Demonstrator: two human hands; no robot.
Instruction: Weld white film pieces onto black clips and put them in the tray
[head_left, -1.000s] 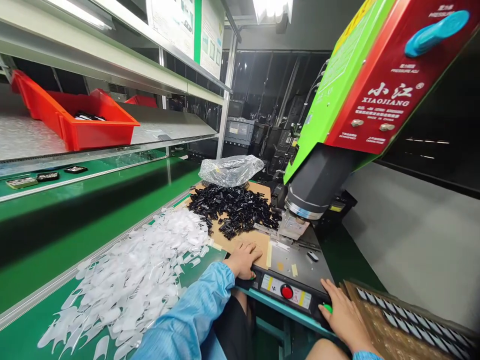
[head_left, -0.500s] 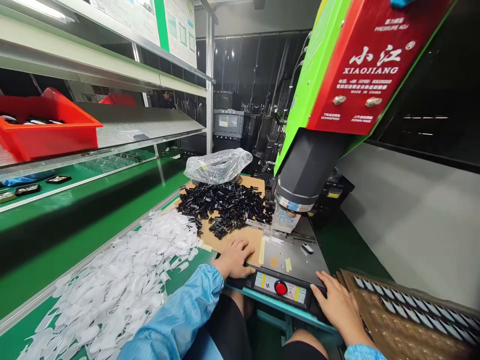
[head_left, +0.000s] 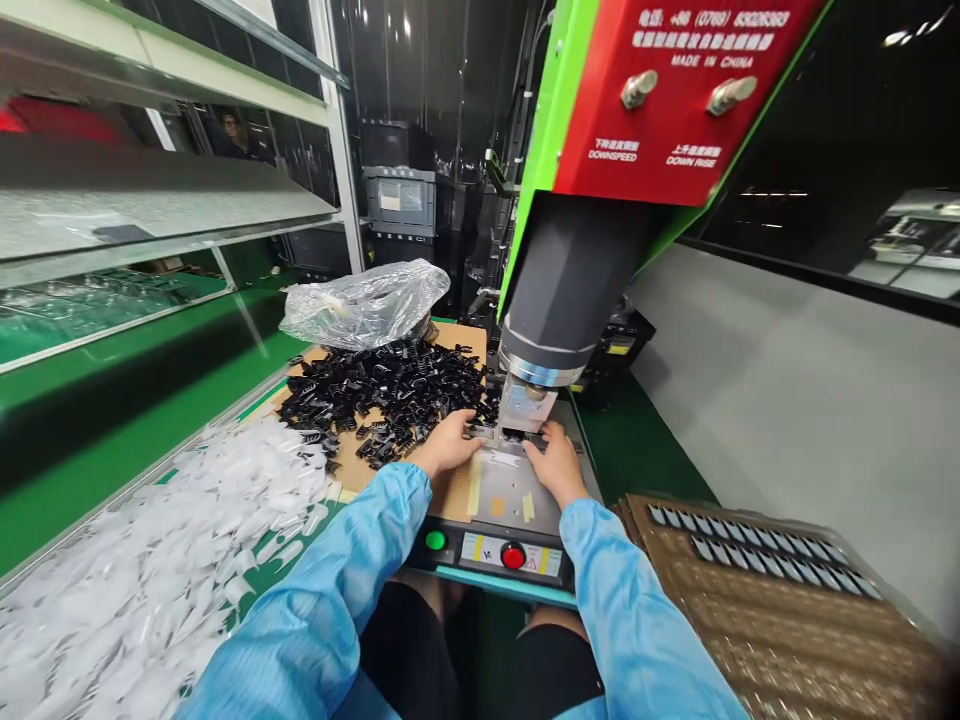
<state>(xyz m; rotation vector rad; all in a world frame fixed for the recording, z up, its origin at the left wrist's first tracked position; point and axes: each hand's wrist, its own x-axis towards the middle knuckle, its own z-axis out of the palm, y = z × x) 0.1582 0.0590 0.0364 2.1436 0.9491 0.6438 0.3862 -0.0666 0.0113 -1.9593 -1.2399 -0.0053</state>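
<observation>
My left hand point(head_left: 451, 443) reaches to the left end of the metal fixture point(head_left: 487, 433) under the press head, fingers bent in around that end. From the other side my right hand point(head_left: 561, 468) comes in, its thumb and forefinger curled at the fixture's right part. What either set of fingertips grips is too small and covered to make out. A dark piece point(head_left: 513, 435) sits in the fixture between the hands. Just above it is the press's metal horn point(head_left: 527, 402). Before the fixture lies the grey base plate point(head_left: 510, 490) with tape strips.
Black plastic clips point(head_left: 390, 385) are heaped on cardboard behind my left hand, beside a clear plastic bag point(head_left: 367, 303). White plastic pieces point(head_left: 172, 540) cover the left table. A green button point(head_left: 435, 540) and red button point(head_left: 513, 556) face me. A brown tray point(head_left: 750, 620) holds rows of parts at right.
Both hands have left the press's front edge and moved forward to the fixture under the horn. The small black-and-white part on the plate's right no longer shows. The view has shifted closer and rightward.
</observation>
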